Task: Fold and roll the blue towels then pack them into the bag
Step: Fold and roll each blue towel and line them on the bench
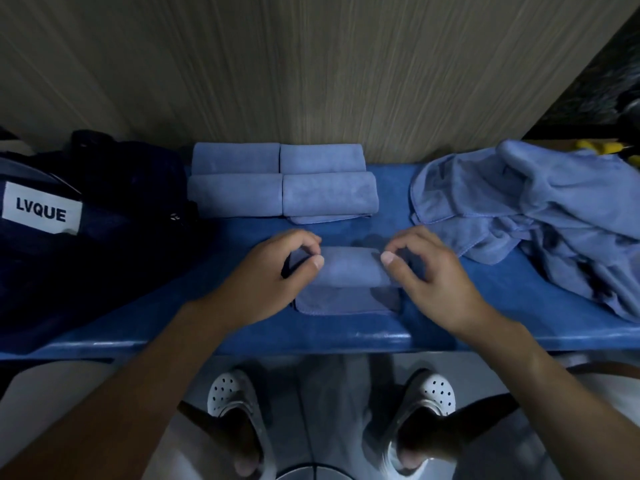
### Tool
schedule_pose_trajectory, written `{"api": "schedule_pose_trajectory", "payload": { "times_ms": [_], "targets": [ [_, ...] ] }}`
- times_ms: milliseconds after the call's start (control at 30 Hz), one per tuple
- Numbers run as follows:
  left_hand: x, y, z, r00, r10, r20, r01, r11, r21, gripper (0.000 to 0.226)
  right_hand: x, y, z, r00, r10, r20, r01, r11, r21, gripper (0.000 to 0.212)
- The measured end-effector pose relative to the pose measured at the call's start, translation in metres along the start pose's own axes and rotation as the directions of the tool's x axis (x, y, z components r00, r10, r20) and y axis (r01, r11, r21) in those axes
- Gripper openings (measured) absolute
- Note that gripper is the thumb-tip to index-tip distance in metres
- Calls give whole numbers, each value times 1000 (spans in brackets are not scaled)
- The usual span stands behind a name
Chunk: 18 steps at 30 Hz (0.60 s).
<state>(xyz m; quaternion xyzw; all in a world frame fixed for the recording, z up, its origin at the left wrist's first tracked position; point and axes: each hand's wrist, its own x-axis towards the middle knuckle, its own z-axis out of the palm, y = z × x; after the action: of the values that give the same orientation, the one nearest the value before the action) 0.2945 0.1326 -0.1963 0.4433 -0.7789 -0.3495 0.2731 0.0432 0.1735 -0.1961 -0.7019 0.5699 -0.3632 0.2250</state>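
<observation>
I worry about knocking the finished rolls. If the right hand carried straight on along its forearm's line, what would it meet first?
Past the half-rolled blue towel that the right hand grips, probably the front right rolled blue towel of the four at the back, though depth is unclear.

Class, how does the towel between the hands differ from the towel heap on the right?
The half-rolled towel is a tight roll with a flat tail; the towel heap is crumpled and unfolded. The left hand and right hand grip the half-rolled towel's ends; nothing touches the towel heap. Both are light blue.
</observation>
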Motion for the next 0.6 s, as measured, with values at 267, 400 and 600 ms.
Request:
{"api": "schedule_pose_trajectory", "payload": {
  "times_ms": [267,400,600],
  "targets": [
    [-11,4,5,996,-66,68,65,998,13,27,-16,-8,4,977,203,71,-212,967,142,22],
    [-14,1,2,976,-169,135,138,967,214,78,-23,-2,-3,887,378,265,-383,923,-34,85],
    [-15,3,-2,957,-205,207,159,963,219,63,-21,1,-9,863,376,338,-349,927,-140,76]
  ]
}}
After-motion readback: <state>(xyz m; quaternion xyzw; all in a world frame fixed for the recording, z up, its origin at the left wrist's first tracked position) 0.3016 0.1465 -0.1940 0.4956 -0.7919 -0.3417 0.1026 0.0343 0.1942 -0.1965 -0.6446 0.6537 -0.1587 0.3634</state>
